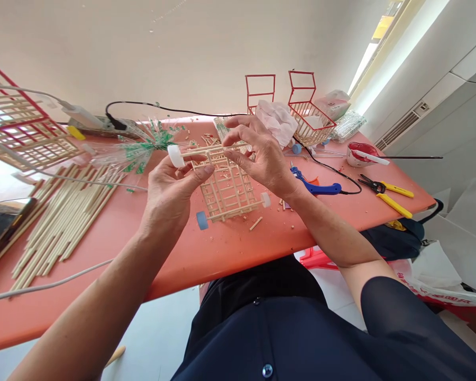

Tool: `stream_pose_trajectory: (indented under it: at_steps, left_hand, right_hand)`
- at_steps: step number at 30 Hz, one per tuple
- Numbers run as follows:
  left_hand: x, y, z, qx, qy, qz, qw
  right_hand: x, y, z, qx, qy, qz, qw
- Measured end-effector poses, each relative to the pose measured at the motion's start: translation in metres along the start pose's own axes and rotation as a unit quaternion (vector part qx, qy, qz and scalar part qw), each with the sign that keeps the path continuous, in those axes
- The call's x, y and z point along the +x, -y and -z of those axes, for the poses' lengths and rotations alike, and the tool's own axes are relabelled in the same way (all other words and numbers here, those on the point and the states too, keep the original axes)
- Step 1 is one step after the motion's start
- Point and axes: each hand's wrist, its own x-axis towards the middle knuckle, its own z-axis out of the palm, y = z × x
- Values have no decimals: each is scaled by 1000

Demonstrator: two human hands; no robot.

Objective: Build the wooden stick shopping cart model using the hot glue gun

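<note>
A small cart frame of thin wooden sticks [227, 188] is held over the middle of the orange table. My left hand [174, 185] grips its upper left side, thumb on the frame, beside a white wheel [175, 156]. My right hand [259, 153] is at the upper right end of the same axle stick, with thumb and fingers curled round it. Its fingertips partly hide that end. A blue wheel [202, 220] and a white wheel [265, 199] sit on the ends of the lower axle.
Loose wooden sticks [67, 217] and a phone [3, 222] lie left. Red-edged stick carts [311, 119] stand behind. A blue glue gun [321, 188], yellow-handled pliers [392, 196] and a red paint cup [360, 153] are at right. Cables cross the table [182, 254].
</note>
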Motion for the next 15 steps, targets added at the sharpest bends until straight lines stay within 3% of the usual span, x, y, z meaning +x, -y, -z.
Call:
stream_pose_trajectory:
  at_steps: [15]
  left_hand:
    - [-6,5,-3,18,-19,-64,998]
  right_hand:
    - [-3,4,2,-25,0,10,1000]
